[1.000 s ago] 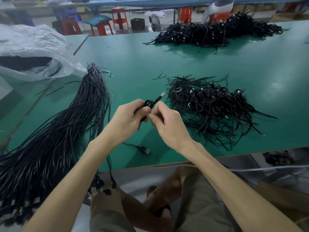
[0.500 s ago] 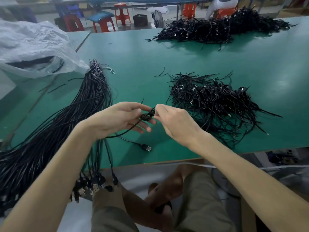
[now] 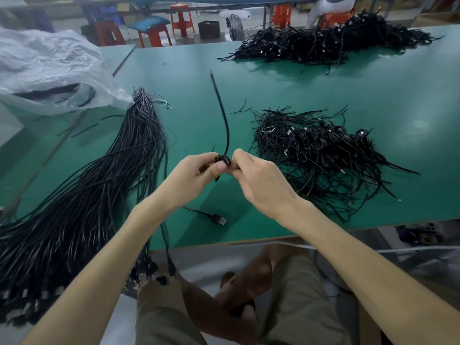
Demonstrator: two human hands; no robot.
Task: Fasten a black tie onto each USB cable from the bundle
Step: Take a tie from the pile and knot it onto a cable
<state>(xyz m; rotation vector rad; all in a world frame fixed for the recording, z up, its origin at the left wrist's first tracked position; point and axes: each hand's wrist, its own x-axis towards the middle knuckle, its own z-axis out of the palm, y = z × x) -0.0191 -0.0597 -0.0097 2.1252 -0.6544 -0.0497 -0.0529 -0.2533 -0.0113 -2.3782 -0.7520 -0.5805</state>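
Lister: Green table [image 3: 323, 90], workshop floor behind it, red stools [image 3: 181, 18] at 12 o'clock. Item one: bundle [image 3: 99, 195] of long black cables, at 9 o'clock of the hands, with its plugs hanging over the near edge.

Checker: Item in work?

Lister: One USB cable [image 3: 224, 159], wound into a small tight coil and held above the table between both hands. Its free tail [image 3: 221, 108] rises from the coil toward 12 o'clock, bowed slightly and thin, with a bare tip.

Checker: Hands?

Lister: Left hand [image 3: 196, 175] pinches the coil with its thumb laid across it. Right hand [image 3: 261, 180] has its fingers curled onto the same coil from 3 o'clock. Both hands are equally near it.

Checker: Black tie?

Lister: It cannot be told apart from the coil, black on black. It is probably going round the loops, across their run and at right angles to the tail.

Checker: Other stock?

Lister: Tangled pile [image 3: 318, 155] of small coiled cables at 3 o'clock, nearer the right hand, so it is the likely drop point. Larger far pile [image 3: 323, 43] at 1 o'clock. Loose plug [image 3: 219, 219] at 6 o'clock, on the table. Clear plastic bag [image 3: 49, 66] at 10 o'clock.
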